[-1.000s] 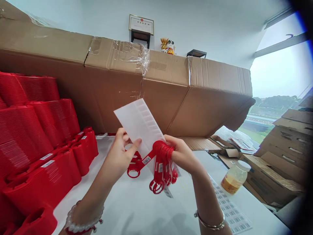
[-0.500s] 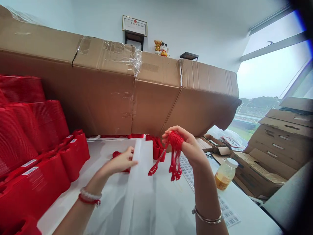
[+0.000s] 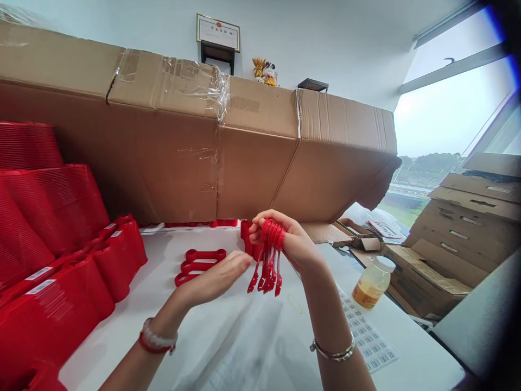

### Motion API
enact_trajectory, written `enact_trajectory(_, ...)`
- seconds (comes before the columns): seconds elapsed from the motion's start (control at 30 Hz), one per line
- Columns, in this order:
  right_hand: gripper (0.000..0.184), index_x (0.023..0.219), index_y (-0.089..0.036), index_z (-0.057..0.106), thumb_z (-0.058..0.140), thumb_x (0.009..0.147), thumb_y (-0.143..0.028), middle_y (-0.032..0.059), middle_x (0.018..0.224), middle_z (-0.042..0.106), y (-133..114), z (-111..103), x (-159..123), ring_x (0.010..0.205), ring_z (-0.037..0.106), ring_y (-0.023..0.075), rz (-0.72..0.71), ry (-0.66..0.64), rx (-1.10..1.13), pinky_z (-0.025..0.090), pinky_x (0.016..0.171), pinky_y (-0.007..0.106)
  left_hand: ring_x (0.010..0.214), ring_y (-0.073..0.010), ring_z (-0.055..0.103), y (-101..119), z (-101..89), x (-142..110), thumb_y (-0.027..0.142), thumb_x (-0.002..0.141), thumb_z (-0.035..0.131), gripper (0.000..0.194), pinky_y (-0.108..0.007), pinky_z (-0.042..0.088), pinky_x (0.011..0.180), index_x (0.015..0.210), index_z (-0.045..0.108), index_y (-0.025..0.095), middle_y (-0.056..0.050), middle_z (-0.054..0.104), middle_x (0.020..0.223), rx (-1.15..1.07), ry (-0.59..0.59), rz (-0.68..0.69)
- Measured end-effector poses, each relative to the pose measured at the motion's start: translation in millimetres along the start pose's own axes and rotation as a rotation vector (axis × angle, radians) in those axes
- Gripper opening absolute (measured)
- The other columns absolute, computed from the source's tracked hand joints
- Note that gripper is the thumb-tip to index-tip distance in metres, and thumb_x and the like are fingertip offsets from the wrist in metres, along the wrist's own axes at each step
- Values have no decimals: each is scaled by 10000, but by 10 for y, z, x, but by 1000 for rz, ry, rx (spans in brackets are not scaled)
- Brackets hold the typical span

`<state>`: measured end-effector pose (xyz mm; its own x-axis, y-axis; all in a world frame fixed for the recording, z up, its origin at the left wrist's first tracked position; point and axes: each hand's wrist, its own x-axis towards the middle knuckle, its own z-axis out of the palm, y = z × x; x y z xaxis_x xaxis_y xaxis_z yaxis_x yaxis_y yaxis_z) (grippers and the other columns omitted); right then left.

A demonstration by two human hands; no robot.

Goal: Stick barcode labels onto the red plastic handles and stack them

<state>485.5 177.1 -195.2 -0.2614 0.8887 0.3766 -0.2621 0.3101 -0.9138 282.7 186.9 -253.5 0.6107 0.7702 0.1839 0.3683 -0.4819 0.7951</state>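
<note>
Red plastic handles [image 3: 266, 266] are gripped by the right hand [image 3: 295, 244] at centre, the open left hand [image 3: 214, 279] being held just beside them above a white table [image 3: 244, 347].

We see glossy red moulded plastic in the bundled handles [image 3: 268, 255] near us and in the finely ribbed stacked tubs [image 3: 49, 217] on the left, while the far cartons [image 3: 163, 163] are rough, matt corrugated cardboard seamed with shiny clear tape [image 3: 191, 81]. To the right, we find a smooth translucent jar [image 3: 373, 282] beside matt paper barcode sheets [image 3: 366, 336], and a polished metal bangle [image 3: 332, 353] nearer us.
</note>
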Motion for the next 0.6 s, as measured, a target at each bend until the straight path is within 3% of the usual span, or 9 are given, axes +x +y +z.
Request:
enact_trajectory(0.07, 126, 940, -214, 739, 727, 923, -338, 39, 910, 743, 16, 8, 8, 864, 721, 166, 11, 0, -15, 605, 777, 300, 1327, -222, 571, 232, -20, -49, 538, 1070, 241, 507, -404, 487, 1093, 1388, 561, 305, -92, 631, 1369, -69, 15, 9)
enact_trajectory(0.13, 143, 952, -220, 736, 734, 916, -359, 43, 930, 746, 29, 19, 11, 879, 718, 174, 20, -2, -24, 604, 775, 307, 1384, -230, 523, 395, 7, -96, 509, 1058, 362, 470, -410, 443, 1141, 1474, 483, 328, -85, 581, 1456, -127, 19, 29)
enact_trajectory(0.2, 158, 959, -220, 731, 735, 914, -372, 44, 936, 748, 33, 35, 9, 869, 713, 171, 26, -16, -18, 600, 780, 310, 1355, -252, 535, 479, 52, -126, 430, 1013, 529, 468, -425, 416, 1160, 1466, 507, 315, -81, 583, 1461, -161, 36, 65)
enact_trajectory(0.27, 171, 955, -217, 725, 725, 924, -385, 42, 913, 745, 26, 53, 0, 831, 706, 163, 41, -41, -8, 592, 750, 297, 1271, -257, 577, 507, 84, -139, 360, 984, 585, 419, -424, 431, 1132, 1397, 577, 291, -77, 616, 1415, -164, 62, 94)
enact_trajectory(0.4, 177, 950, -216, 706, 720, 936, -391, 25, 872, 722, -1, 75, -23, 760, 686, 145, 51, -99, 49, 575, 700, 279, 1143, -265, 611, 516, 85, -147, 334, 999, 532, 324, -420, 484, 1019, 1292, 629, 235, -92, 677, 1258, -123, 59, 65)
enact_trajectory(0.6, 160, 912, -211, 705, 728, 939, -367, 10, 827, 701, 37, 99, -12, 734, 658, 119, 45, -142, 161, 541, 671, 226, 1084, -283, 616, 533, 66, -183, 407, 1023, 465, 468, -454, 506, 971, 1453, 517, 232, -112, 678, 1152, -118, 49, 4)
